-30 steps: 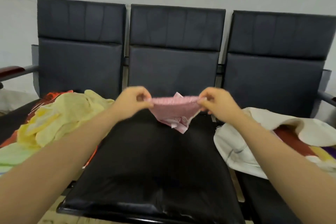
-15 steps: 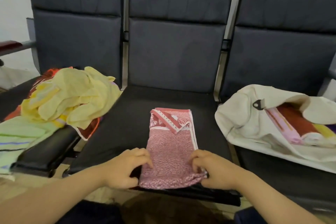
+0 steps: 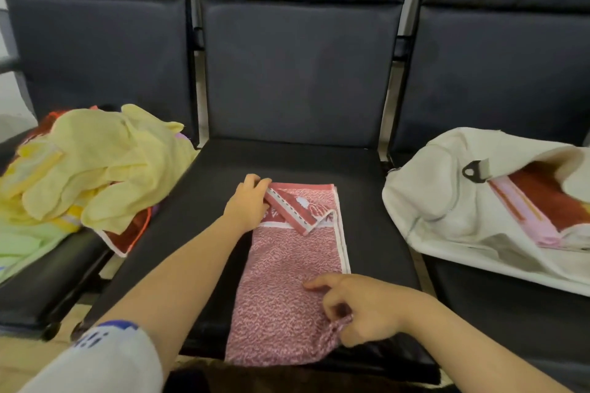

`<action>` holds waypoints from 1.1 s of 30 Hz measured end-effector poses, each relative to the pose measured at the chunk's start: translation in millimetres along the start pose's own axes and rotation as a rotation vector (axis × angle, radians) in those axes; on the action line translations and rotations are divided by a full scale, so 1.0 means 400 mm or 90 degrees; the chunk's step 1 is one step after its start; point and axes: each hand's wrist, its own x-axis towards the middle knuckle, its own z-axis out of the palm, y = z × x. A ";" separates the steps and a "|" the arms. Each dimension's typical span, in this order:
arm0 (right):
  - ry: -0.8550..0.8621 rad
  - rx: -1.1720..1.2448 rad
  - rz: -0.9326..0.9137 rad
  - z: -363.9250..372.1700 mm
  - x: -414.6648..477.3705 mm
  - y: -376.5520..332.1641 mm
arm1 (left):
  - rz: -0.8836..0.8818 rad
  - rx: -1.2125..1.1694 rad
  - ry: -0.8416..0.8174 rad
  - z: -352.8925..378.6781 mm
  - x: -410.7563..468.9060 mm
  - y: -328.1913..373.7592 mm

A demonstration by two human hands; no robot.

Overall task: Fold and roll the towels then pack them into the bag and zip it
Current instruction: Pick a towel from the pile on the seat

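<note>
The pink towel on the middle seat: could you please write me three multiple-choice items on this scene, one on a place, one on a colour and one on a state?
1. Where does the white bag lie?
A. on the right seat
B. on the floor
C. on the middle seat

2. What colour is the top towel of the heap on the left seat?
A. blue
B. pale yellow
C. black

3. How is the pink towel's far corner?
A. rolled up tight
B. tucked in the bag
C. flipped over, left hand on it

Answers: 1 A, the bag rests on the right seat cushion; 2 B, yellow cloth tops the heap; 3 C, the patterned border lies folded back, the fingers at its edge.
</note>
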 end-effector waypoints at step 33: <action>-0.033 0.079 0.003 -0.028 0.004 0.001 | 0.099 -0.075 0.026 0.013 0.193 0.176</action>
